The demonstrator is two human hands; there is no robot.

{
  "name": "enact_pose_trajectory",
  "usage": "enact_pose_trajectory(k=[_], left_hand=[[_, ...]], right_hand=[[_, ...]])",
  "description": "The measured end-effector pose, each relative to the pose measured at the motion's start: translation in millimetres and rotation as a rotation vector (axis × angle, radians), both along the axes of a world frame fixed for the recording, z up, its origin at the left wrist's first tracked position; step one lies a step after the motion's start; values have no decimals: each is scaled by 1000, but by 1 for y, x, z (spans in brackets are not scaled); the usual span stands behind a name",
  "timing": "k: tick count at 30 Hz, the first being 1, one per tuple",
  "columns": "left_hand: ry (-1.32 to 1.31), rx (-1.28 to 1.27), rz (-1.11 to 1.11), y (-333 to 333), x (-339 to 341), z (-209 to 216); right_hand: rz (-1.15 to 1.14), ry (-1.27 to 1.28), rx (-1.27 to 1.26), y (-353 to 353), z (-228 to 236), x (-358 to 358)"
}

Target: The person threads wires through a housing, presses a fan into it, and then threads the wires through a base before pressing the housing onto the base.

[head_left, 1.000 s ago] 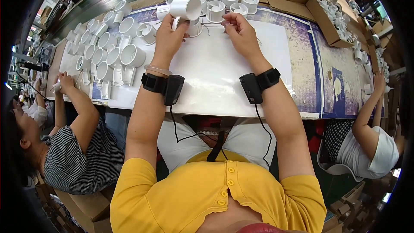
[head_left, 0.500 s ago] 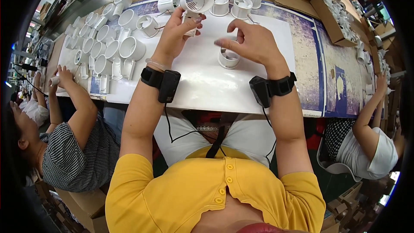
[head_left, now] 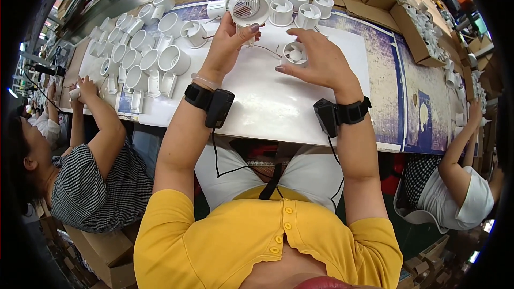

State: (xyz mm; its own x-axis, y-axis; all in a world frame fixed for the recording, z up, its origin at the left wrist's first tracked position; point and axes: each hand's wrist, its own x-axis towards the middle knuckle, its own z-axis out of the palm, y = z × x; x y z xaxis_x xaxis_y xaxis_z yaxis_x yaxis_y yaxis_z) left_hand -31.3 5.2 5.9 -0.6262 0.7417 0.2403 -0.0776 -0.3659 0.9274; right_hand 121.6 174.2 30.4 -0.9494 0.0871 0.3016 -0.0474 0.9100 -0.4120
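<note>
My left hand point(head_left: 229, 48) is raised over the white work sheet. Its fingers and thumb hold a white round plastic housing point(head_left: 249, 8), whose open mouth shows a slotted grille inside. To its right, my right hand point(head_left: 321, 60) curves around a small white fan unit point(head_left: 295, 53), thumb on the near side and fingers on the far side. The fan's blades face up, and a thin wire runs from it toward the left. Part of the fan is hidden behind my right hand.
Several white housings point(head_left: 174, 60) stand in rows on the left of the table. More fan units point(head_left: 281, 12) are grouped at the back, beside cardboard boxes point(head_left: 415, 35) of white parts. One person point(head_left: 99, 182) works at the left, another point(head_left: 455, 182) at the right.
The fan unit has moved away from me across the sheet with my right hand, whose fingers have come down around it. My left hand still holds the housing, its mouth turned more toward me.
</note>
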Motion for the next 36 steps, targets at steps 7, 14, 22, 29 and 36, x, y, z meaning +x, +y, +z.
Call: enact_pose_trajectory(k=[7, 14, 22, 29, 36], left_hand=[[-23, 34, -6, 1, -2, 1], [-58, 60, -50, -3, -5, 0], [-82, 68, -53, -4, -5, 0], [-147, 24, -141, -3, -6, 0], [170, -35, -18, -2, 0, -2]], right_hand=[[-162, -31, 26, 6, -12, -7], [-281, -168, -13, 1, -8, -14], [-324, 477, -707, 9, 2, -11], [-118, 822, -314, 12, -3, -17], [-37, 841, -145, 5, 3, -14]])
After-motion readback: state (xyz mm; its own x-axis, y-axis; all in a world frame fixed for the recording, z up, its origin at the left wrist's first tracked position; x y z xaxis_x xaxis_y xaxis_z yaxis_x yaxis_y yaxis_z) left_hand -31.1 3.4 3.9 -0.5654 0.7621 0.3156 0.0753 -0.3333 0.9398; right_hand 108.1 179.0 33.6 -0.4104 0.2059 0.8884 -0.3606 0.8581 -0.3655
